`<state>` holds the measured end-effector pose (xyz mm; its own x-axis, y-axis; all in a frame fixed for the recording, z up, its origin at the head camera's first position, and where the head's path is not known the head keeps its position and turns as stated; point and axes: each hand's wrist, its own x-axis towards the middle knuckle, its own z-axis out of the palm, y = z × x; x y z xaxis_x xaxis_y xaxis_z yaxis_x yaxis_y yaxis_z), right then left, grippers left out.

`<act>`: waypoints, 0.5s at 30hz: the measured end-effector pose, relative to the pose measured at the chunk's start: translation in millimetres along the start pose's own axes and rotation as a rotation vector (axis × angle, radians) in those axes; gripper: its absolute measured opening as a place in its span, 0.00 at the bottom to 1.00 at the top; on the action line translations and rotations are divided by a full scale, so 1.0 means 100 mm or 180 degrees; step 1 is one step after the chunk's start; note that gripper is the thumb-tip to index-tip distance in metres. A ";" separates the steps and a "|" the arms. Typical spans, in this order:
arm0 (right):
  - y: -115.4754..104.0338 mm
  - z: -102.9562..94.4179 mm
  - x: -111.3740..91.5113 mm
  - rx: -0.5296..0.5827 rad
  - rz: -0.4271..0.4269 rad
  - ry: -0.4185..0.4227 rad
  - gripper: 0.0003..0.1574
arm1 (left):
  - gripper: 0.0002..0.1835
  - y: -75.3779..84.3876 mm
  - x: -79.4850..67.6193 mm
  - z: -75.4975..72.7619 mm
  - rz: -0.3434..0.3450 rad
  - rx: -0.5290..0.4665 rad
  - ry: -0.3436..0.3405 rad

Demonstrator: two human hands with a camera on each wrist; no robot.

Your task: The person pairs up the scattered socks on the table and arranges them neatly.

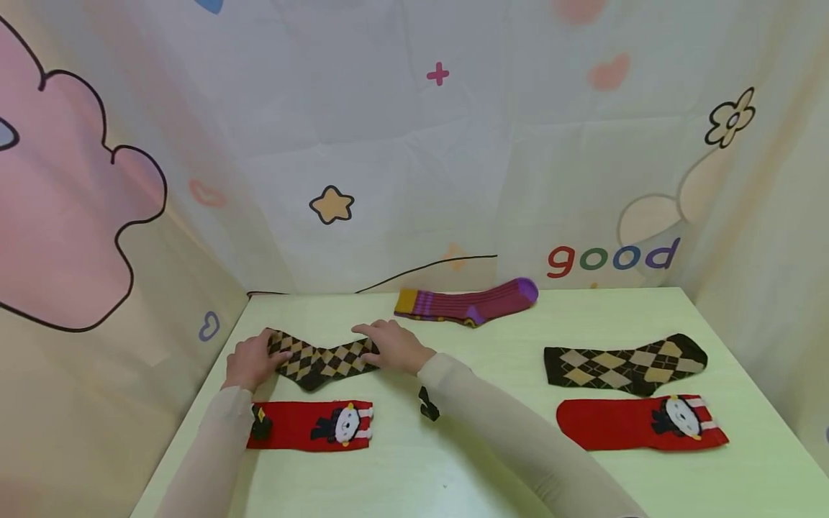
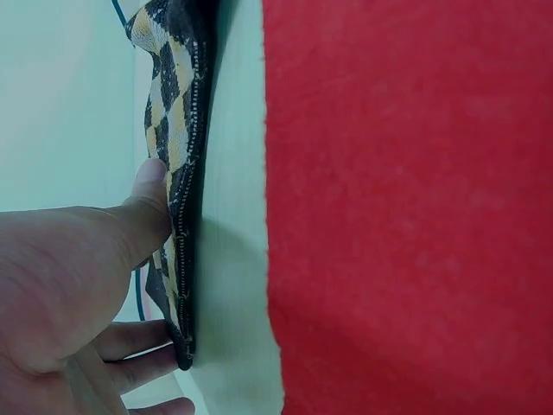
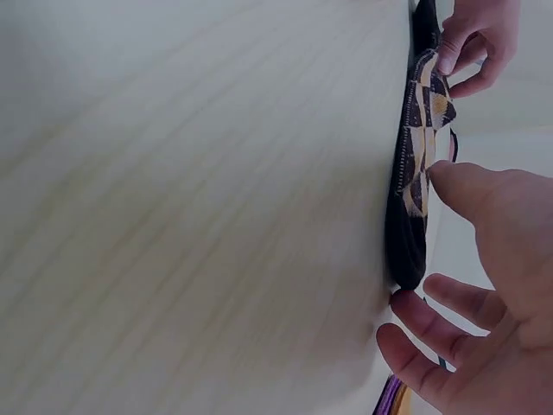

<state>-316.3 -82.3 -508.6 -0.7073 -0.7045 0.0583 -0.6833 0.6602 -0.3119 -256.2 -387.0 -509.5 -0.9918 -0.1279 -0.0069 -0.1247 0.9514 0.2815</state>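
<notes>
A black, tan and yellow argyle sock (image 1: 337, 362) lies bent on the left part of the table. At its left end is my left hand (image 1: 251, 360); in the left wrist view its thumb (image 2: 150, 173) touches the sock's top, with relaxed fingers reaching past the end. My right hand (image 1: 396, 347) is at the other end. In the right wrist view, the right thumb lies against the sock's upper side, while loosely spread fingers stay beside the dark tip (image 3: 406, 251). Below the left hand lies a red sock (image 1: 291, 426) with a bear face, partly covered by the left wrist.
A second argyle sock (image 1: 624, 367) lies flat at the right, above another red bear sock (image 1: 609, 424). At the back is a purple-red sock (image 1: 501, 302) with a mustard cuff. A printed curtain (image 1: 401, 144) hangs behind the pale table (image 1: 466, 460).
</notes>
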 end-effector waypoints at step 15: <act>-0.09 0.05 0.02 -0.0467 0.0025 -0.0052 0.29 | 0.32 0.01 0.02 0.02 -0.0072 0.0037 -0.0029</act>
<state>-310.6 -91.0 -510.2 -0.7104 -0.7026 0.0406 -0.6978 0.6958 -0.1701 -258.4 -385.6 -511.5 -0.9889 -0.1470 -0.0218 -0.1474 0.9515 0.2701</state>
